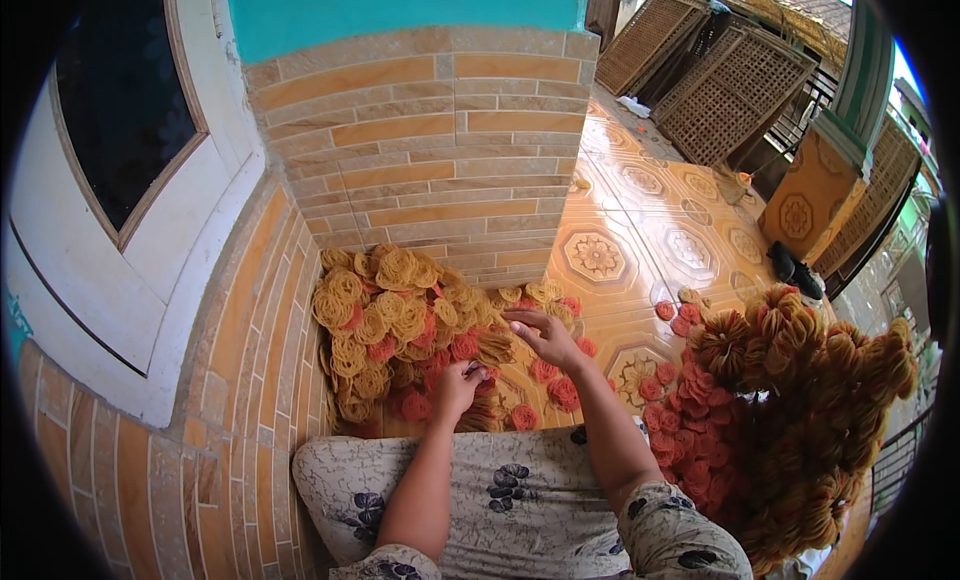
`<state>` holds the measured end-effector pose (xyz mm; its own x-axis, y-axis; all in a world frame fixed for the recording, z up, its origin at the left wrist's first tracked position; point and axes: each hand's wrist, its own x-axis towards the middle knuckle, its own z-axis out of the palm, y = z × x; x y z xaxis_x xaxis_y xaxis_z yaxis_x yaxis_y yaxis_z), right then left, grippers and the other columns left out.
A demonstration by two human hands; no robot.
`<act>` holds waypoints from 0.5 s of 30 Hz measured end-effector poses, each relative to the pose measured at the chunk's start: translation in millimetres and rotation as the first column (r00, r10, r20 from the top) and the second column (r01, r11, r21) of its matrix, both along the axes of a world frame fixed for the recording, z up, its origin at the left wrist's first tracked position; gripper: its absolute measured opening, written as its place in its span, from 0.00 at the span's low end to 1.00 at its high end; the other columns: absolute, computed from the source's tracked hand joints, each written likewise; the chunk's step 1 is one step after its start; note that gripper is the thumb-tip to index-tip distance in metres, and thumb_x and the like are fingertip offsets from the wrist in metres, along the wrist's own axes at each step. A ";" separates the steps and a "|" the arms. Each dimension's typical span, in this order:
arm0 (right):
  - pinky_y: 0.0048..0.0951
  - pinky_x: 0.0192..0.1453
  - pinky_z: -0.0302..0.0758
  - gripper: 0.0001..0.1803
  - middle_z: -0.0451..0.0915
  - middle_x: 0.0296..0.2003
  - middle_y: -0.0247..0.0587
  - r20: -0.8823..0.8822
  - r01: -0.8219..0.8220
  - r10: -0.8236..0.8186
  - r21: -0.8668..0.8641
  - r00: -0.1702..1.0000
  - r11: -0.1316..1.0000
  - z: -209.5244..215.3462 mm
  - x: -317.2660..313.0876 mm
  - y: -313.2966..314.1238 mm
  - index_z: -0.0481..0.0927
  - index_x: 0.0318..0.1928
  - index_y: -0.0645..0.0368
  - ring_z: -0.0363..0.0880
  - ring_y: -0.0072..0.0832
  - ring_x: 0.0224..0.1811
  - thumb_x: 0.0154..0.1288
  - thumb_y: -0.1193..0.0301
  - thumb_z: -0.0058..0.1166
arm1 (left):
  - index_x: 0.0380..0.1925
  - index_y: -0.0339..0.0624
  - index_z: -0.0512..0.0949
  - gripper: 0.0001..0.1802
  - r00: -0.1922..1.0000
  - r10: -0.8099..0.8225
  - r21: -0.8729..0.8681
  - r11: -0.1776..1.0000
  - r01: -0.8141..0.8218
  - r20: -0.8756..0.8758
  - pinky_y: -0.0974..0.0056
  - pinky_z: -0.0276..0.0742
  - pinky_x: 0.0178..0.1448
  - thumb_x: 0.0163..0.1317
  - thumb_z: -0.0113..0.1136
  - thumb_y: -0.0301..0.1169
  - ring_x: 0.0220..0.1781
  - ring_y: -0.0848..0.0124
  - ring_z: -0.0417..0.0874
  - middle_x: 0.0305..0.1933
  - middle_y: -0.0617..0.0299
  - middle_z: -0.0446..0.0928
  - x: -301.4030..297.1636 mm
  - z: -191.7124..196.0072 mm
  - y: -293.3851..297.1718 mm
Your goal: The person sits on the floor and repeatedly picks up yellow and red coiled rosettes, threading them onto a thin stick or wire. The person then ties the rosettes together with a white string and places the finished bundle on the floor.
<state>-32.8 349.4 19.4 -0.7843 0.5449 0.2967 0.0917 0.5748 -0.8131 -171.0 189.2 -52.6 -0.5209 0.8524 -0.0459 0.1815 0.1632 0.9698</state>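
While both hands work low in front of the body, the left hand (458, 388) is just off centre toward half past six, its fingers curled in and the thumb close to the forefinger; I cannot tell what, if anything, they pinch. Toward four o'clock of centre, the right hand (548, 338) has its fingers stretched out loosely, pointing to ten o'clock, and nothing shows gripped in them.

The heap of yellow noodle-like rounds (385, 320) is at eight o'clock, against the corner of the brick-patterned wall (430, 155), with red rounds (415, 407) mixed in. The left hand is at the heap's near right edge, and the right hand's fingertips are close to it; whether they touch it, I cannot tell. More rounds are scattered over the patterned floor tiles (593, 255).

At four o'clock stands a large mass of brownish yellow bunches (820, 430), beside a red pile (690, 435). Pale patterned cloth (540, 490) covers the lap at six o'clock. Dark shoes (793, 270) rest on the floor at three o'clock, woven racks (735, 95) lean at two, and a white door (100, 260) with a dark pane is at nine.
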 end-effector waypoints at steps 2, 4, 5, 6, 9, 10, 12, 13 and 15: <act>0.32 0.54 0.73 0.22 0.81 0.46 0.47 -0.021 -0.012 0.013 0.015 1.000 1.000 1.7 -5.7 -5.1 0.77 0.53 0.60 0.80 0.34 0.50 0.73 0.56 0.43 | 0.38 0.34 0.81 0.09 0.999 0.007 0.004 1.000 -0.007 -0.039 0.66 0.75 0.41 0.62 0.59 0.29 0.35 0.70 0.85 0.33 0.57 0.84 -2.1 1.8 -3.5; 0.33 0.55 0.72 0.23 0.81 0.47 0.48 0.089 0.031 -0.018 -0.146 0.996 0.989 0.5 -11.2 -8.3 0.77 0.54 0.59 0.79 0.35 0.52 0.73 0.55 0.42 | 0.38 0.34 0.81 0.09 0.999 0.012 -0.051 0.999 -0.014 -0.041 0.66 0.75 0.41 0.62 0.59 0.29 0.35 0.70 0.85 0.33 0.57 0.85 -6.3 4.3 -3.9; 0.33 0.56 0.72 0.24 0.81 0.48 0.49 0.025 0.012 -0.005 -0.272 1.000 0.962 -1.7 -15.5 -10.8 0.77 0.55 0.58 0.80 0.34 0.51 0.73 0.53 0.42 | 0.38 0.33 0.81 0.09 0.997 0.028 -0.014 0.999 -0.029 -0.073 0.66 0.76 0.41 0.62 0.59 0.27 0.34 0.70 0.85 0.32 0.56 0.84 -7.3 5.3 -7.0; 0.34 0.56 0.71 0.24 0.81 0.48 0.49 0.008 -0.011 0.014 -0.272 1.000 0.962 -3.5 -17.6 -12.2 0.77 0.55 0.58 0.79 0.34 0.51 0.73 0.53 0.42 | 0.37 0.32 0.81 0.09 0.997 0.023 0.017 1.000 -0.022 -0.071 0.66 0.76 0.41 0.62 0.59 0.27 0.34 0.70 0.85 0.32 0.56 0.84 -8.1 6.7 -8.9; 0.34 0.58 0.70 0.26 0.81 0.48 0.48 0.024 -0.128 0.140 -0.285 0.990 0.950 -6.5 -22.9 -15.4 0.76 0.56 0.59 0.78 0.34 0.53 0.73 0.51 0.41 | 0.36 0.29 0.80 0.09 0.997 0.003 0.007 1.000 -0.002 -0.071 0.67 0.76 0.41 0.62 0.59 0.26 0.35 0.71 0.85 0.32 0.55 0.84 -9.2 12.1 -15.8; 0.33 0.59 0.69 0.27 0.81 0.49 0.47 0.082 -0.170 0.195 -0.243 0.977 0.955 -6.3 -23.6 -16.1 0.76 0.57 0.59 0.77 0.34 0.54 0.73 0.50 0.40 | 0.36 0.29 0.80 0.09 0.999 -0.002 -0.008 1.000 0.002 -0.034 0.67 0.76 0.41 0.62 0.59 0.26 0.35 0.72 0.84 0.32 0.55 0.84 -8.2 13.9 -17.1; 0.34 0.60 0.69 0.28 0.81 0.49 0.46 0.096 -0.198 0.229 -0.258 0.969 0.946 -3.7 -21.8 -14.5 0.76 0.57 0.59 0.76 0.34 0.55 0.73 0.49 0.40 | 0.36 0.29 0.80 0.09 0.998 -0.010 0.014 1.000 0.010 0.061 0.68 0.75 0.42 0.62 0.59 0.27 0.35 0.73 0.84 0.32 0.56 0.84 -5.6 17.8 -18.7; 0.34 0.60 0.69 0.28 0.81 0.48 0.46 0.051 -0.184 0.210 -0.313 0.976 0.932 -2.1 -18.3 -12.1 0.76 0.56 0.58 0.76 0.34 0.54 0.72 0.48 0.40 | 0.36 0.29 0.80 0.09 1.000 0.008 -0.004 1.000 -0.007 0.014 0.68 0.75 0.42 0.62 0.59 0.27 0.35 0.73 0.84 0.32 0.56 0.84 -4.7 20.5 -19.4; 0.36 0.57 0.71 0.27 0.82 0.46 0.47 0.054 -0.058 0.080 -0.319 0.995 0.946 -1.4 -8.9 -4.9 0.78 0.53 0.59 0.78 0.36 0.52 0.71 0.49 0.41 | 0.37 0.29 0.80 0.09 0.999 0.034 -0.062 0.997 -0.035 -0.021 0.68 0.75 0.41 0.62 0.59 0.27 0.35 0.74 0.83 0.33 0.56 0.84 -2.9 27.8 -23.2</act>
<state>-41.7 344.5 18.0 -0.8352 0.5461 0.0644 0.1203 0.2957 -0.9477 -173.9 166.0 -24.8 -0.5514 0.8296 -0.0880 0.1941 0.2302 0.9536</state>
